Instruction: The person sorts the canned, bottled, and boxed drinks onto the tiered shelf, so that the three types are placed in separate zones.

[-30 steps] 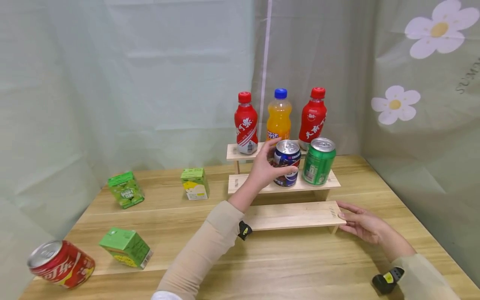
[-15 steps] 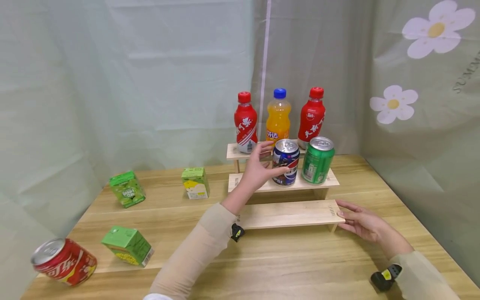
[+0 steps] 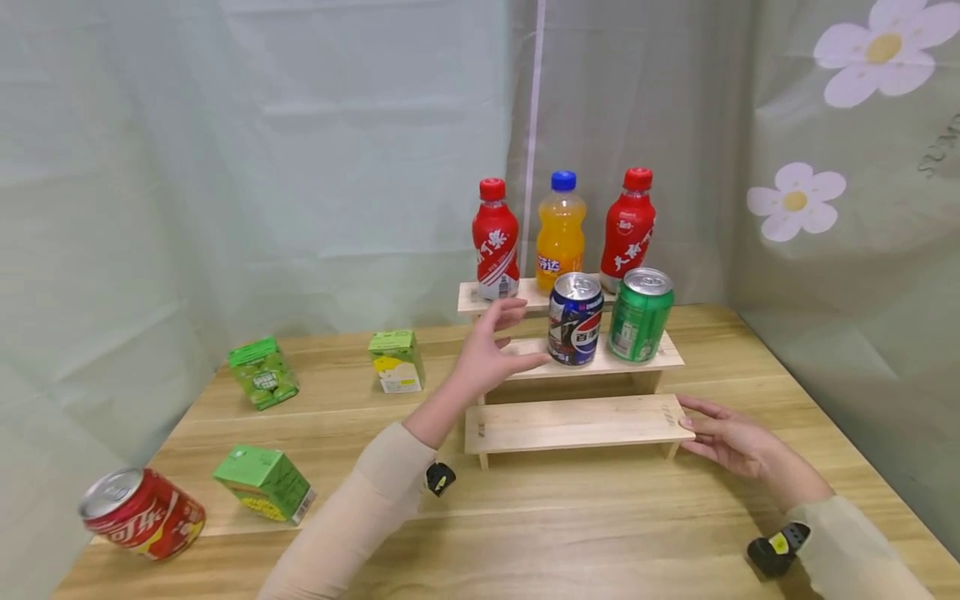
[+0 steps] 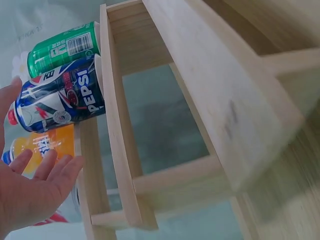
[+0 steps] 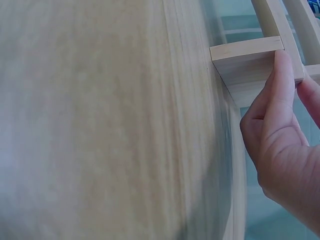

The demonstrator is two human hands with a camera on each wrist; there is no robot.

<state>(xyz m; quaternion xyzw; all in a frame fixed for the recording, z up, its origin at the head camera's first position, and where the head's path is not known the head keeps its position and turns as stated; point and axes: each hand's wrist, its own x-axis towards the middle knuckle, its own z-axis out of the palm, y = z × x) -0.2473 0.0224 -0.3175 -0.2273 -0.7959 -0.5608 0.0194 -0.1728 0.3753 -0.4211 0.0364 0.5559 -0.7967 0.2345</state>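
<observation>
A blue Pepsi can (image 3: 575,320) stands upright on the middle step of a wooden tiered rack (image 3: 577,423), beside a green can (image 3: 641,315). Just left of the Pepsi can is my left hand (image 3: 486,354), its fingers and thumb spread apart with nothing between them. In the left wrist view, a gap shows between that hand (image 4: 35,192) and the Pepsi can (image 4: 62,95). My right hand (image 3: 727,439) pinches the right end of the rack's lowest step, thumb on top; the right wrist view shows its fingertips (image 5: 284,62) at the board's corner.
Two red-capped bottles (image 3: 496,242) flank an orange soda bottle (image 3: 560,233) on the top step. On the table's left lie a tilted red cola can (image 3: 144,512) and green boxes: one near (image 3: 266,483), one farther back (image 3: 264,372), one near the rack (image 3: 397,362). Curtains stand behind and to the right.
My left hand has let go of the Pepsi can and drawn back to the left. The can stays on the middle step. My right hand keeps its hold on the lowest step.
</observation>
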